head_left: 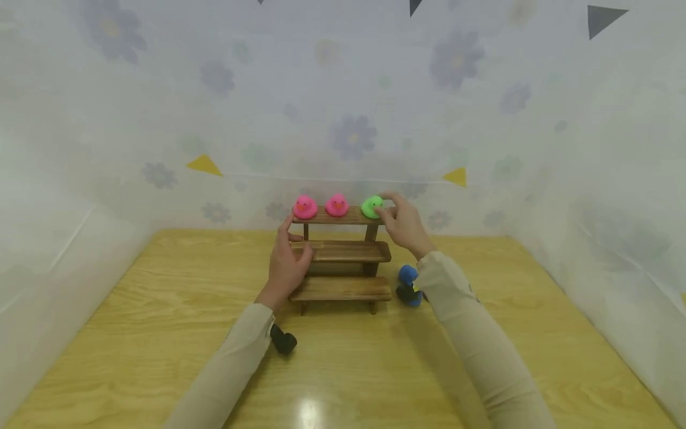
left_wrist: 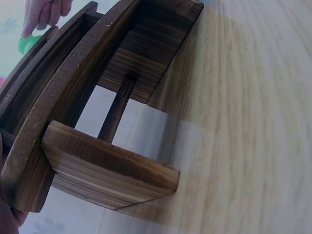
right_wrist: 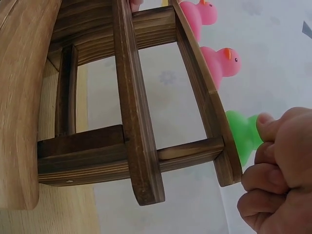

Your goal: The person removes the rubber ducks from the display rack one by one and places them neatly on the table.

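Observation:
A three-tier wooden stand (head_left: 343, 289) stands on the table. My left hand (head_left: 286, 262) grips its left side, thumb over the middle tier and index finger reaching up to the top tier. On the top tier sit two pink rubber ducks (head_left: 305, 207), one at the left end and one near the middle. A green rubber duck (head_left: 370, 207) is at the right end of that tier. My right hand (head_left: 405, 223) pinches the green duck between thumb and index finger; in the right wrist view its other fingers are curled in.
A blue toy (head_left: 408, 273) stands on the table (head_left: 214, 280) to the right of the stand, partly hidden by a black piece near my right sleeve. Behind the stand hangs a pale flowered backdrop (head_left: 300, 137), with white sheeting along both sides.

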